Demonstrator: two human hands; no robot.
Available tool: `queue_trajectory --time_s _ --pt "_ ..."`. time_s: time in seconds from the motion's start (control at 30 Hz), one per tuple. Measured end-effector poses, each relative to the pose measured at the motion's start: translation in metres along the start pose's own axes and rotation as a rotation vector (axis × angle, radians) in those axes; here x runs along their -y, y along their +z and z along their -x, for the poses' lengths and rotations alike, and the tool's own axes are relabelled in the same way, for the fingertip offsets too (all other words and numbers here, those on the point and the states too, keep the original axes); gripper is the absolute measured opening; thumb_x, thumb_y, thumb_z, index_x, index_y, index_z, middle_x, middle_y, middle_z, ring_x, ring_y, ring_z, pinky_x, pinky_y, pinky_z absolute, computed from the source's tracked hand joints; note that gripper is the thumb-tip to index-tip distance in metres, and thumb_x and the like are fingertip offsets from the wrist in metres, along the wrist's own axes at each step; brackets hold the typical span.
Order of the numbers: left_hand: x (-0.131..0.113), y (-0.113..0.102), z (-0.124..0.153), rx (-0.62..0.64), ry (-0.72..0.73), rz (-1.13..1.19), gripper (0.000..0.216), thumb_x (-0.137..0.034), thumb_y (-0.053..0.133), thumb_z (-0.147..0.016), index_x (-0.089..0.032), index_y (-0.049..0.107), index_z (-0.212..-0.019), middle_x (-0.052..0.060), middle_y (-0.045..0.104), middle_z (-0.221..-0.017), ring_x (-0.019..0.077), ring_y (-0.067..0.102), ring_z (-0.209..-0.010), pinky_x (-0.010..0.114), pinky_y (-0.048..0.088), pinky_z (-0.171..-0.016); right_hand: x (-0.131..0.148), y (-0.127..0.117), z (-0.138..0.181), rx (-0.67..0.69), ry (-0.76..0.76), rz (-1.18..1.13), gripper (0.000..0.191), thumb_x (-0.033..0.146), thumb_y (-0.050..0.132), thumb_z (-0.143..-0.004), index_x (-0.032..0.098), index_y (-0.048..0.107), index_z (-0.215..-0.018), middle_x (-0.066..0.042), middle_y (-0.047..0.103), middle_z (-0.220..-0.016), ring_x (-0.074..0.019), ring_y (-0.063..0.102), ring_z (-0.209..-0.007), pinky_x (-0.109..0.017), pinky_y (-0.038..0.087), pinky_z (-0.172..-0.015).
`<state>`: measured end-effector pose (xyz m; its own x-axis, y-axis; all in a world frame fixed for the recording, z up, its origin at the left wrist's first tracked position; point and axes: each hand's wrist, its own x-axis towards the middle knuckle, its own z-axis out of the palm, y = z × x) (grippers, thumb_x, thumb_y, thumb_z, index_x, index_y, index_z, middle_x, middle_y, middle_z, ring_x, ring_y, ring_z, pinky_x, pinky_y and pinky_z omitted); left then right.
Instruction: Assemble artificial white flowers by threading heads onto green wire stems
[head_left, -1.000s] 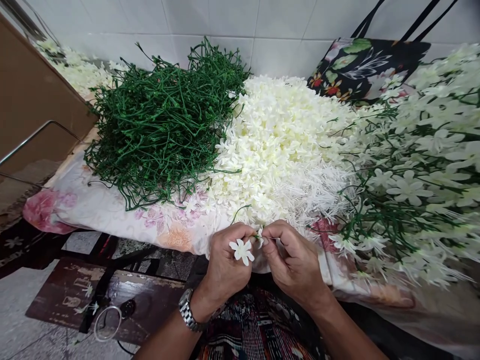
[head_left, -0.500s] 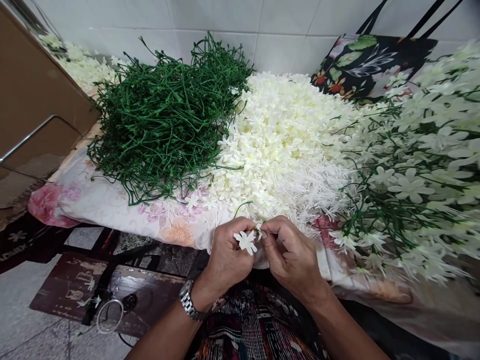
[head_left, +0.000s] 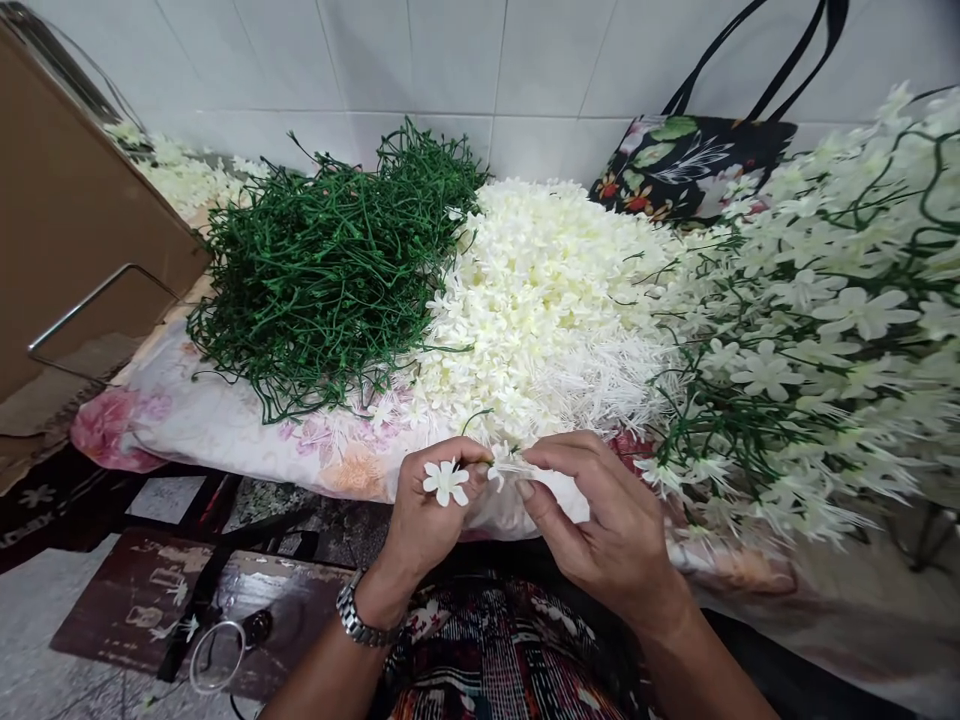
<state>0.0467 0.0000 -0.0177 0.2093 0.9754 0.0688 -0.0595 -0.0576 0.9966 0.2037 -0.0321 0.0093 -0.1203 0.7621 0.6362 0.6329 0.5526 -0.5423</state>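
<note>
My left hand [head_left: 424, 515], with a metal watch on its wrist, is closed round a green artificial flower stem whose curved tip [head_left: 478, 418] shows above the fingers. A white artificial flower [head_left: 445, 482] on it faces up in front of the knuckles. Between the two hands is a second white blossom [head_left: 500, 464]. My right hand [head_left: 607, 520] pinches thin white strands at this blossom with thumb and forefinger; how they join is too small to tell. Just beyond lie loose white blossoms [head_left: 525, 260] and thin white spiky pieces [head_left: 607, 385].
Tangled green stems [head_left: 322, 280] are heaped at the left on a floral cloth [head_left: 210, 430]. Assembled flower sprays [head_left: 787, 370] spread over the right side. A floral black bag [head_left: 682, 170] leans on the tiled wall. Cardboard [head_left: 90, 170] stands at far left, a brown board [head_left: 277, 570] below.
My hands have moved slightly apart, the left one leftward with its flower. More of the second blossom and white strands now shows between them. The head view has shifted a little.
</note>
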Motion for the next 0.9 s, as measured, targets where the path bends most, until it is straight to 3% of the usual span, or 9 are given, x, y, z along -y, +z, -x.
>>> queue_trajectory --time_s 0.27,0.9 --pt "-0.005 0.003 0.0 0.04 0.011 -0.023 0.012 -0.022 0.06 -0.076 -0.015 0.065 -0.068 -0.003 0.053 -0.055 0.008 0.04 -0.051 0.018 0.033 -0.048 0.002 0.005 -0.007 0.05 -0.074 -0.012 0.013 0.004 0.05 -0.081 0.015 0.057 -0.086 -0.005 0.056 -0.074 -0.0145 0.054 -0.07 -0.027 0.048 -0.06" --pt "-0.006 0.016 -0.005 0.013 0.114 -0.228 0.013 -0.013 0.052 -0.074 -0.015 0.055 -0.062 -0.005 0.046 -0.053 0.0071 0.04 -0.05 0.016 0.033 -0.048 -0.01 0.013 -0.003 0.079 0.018 -0.042 0.013 0.005 0.044 -0.083 0.016 0.05 -0.081 -0.002 0.052 -0.069 -0.013 0.052 -0.065 -0.025 0.045 -0.057"
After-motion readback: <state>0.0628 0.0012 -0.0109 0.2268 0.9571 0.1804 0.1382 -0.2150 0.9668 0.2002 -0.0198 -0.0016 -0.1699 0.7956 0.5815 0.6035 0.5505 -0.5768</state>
